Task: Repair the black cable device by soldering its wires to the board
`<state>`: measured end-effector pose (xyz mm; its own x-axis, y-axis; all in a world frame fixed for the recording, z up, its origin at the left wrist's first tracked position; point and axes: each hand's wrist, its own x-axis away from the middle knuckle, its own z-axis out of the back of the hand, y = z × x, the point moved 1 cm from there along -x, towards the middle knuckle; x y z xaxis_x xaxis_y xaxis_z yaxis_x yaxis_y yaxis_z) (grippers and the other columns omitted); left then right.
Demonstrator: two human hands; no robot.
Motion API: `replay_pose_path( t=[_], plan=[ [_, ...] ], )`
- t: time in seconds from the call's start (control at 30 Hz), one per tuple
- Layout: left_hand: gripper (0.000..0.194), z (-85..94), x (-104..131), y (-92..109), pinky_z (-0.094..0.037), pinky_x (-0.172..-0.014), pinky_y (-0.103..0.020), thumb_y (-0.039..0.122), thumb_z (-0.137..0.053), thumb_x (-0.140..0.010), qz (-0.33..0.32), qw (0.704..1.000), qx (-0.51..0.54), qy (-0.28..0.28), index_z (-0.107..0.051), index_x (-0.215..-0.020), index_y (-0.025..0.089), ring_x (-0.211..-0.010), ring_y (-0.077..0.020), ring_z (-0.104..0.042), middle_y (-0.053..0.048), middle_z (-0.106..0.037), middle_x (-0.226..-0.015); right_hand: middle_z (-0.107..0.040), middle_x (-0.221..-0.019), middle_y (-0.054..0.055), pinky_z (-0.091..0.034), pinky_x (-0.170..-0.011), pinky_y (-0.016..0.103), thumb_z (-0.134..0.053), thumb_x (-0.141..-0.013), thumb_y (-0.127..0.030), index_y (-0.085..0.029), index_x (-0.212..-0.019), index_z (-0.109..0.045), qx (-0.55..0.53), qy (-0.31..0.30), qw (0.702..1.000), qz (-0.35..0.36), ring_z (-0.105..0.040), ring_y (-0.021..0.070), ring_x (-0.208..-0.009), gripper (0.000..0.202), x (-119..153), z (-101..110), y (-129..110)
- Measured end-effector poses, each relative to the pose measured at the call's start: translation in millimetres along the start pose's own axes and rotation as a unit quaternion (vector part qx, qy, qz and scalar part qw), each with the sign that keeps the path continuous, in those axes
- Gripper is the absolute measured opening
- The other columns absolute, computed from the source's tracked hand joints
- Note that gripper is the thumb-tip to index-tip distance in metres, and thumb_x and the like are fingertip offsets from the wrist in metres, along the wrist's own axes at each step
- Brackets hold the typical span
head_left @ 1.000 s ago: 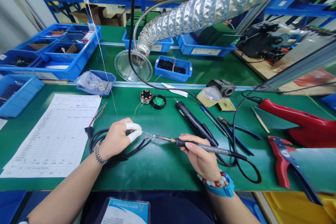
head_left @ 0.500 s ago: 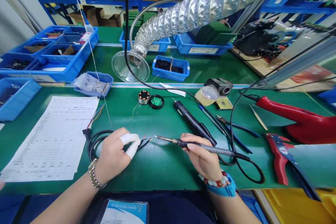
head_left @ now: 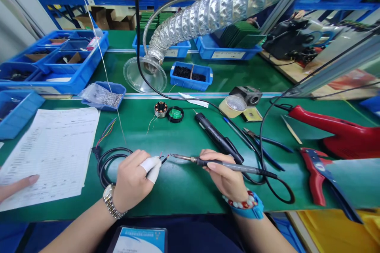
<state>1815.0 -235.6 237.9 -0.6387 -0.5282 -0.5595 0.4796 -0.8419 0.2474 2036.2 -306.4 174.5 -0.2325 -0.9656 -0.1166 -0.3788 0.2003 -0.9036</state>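
My left hand (head_left: 135, 178), with white covers on thumb and forefinger, pinches the stripped end of a black cable (head_left: 102, 166). Short coloured wire ends stick out past the fingertips. The rest of the cable lies coiled left of the hand, ending in a black connector with coloured leads. In my right hand (head_left: 224, 172) a soldering iron (head_left: 237, 167) is held like a pen. Its tip points left and is at or very close to the wire ends; contact cannot be made out. Beyond the hands lie a copper-wound stator (head_left: 160, 109) and a round green circuit board (head_left: 175, 114) in a black ring.
Another person's hand (head_left: 20, 187) rests on the printed sheets (head_left: 56, 146) at left. A clear fume hood (head_left: 145, 75) hangs behind. To the right lie a black electric screwdriver (head_left: 218, 136), pliers (head_left: 267, 146), red-handled strippers (head_left: 317, 178) and a red tool (head_left: 341, 130).
The soldering iron and wire ends have come closer together, as my left hand moved slightly right. Another person's hand has come in at left, and the paper sheets have shifted left.
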Motion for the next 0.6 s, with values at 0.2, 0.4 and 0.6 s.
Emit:
replay_pose_path(
  t=[0.2,0.4,0.6],
  plan=[
    [0.006,-0.5,-2.4,-0.2,-0.039,-0.053,-0.026,0.011,-0.057,-0.079,0.002,1.000,0.000,-0.004,-0.063,-0.080,0.014,-0.059,-0.0136,-0.048,-0.003,-0.056,-0.064,-0.057,-0.071,0.005,-0.038,-0.056,0.030,-0.060,-0.067,-0.016,-0.020,-0.079,-0.073,0.003,0.002,1.000,0.000,-0.048,0.0180,-0.069,0.018,-0.7,-1.4,-0.7],
    [0.010,-1.4,-2.8,-1.4,-0.040,-0.053,-0.026,0.013,-0.054,-0.081,0.009,1.000,-0.007,-0.016,-0.064,-0.079,0.016,-0.059,-0.0133,-0.048,-0.003,-0.056,-0.064,-0.058,-0.073,0.006,-0.038,-0.056,0.030,-0.061,-0.067,-0.017,-0.020,-0.078,-0.073,0.006,0.008,1.000,-0.006,-0.048,0.0188,-0.072,0.017,-0.2,-1.4,-1.3],
    [0.010,-1.4,-2.7,-1.6,-0.040,-0.054,-0.026,0.014,-0.055,-0.081,0.010,1.000,-0.006,-0.017,-0.064,-0.079,0.015,-0.059,-0.0134,-0.049,-0.003,-0.056,-0.063,-0.057,-0.072,0.005,-0.038,-0.055,0.030,-0.061,-0.067,-0.017,-0.020,-0.078,-0.073,0.008,0.009,1.000,-0.006,-0.048,0.0185,-0.070,0.017,0.2,-2.3,-2.0]
  ],
)
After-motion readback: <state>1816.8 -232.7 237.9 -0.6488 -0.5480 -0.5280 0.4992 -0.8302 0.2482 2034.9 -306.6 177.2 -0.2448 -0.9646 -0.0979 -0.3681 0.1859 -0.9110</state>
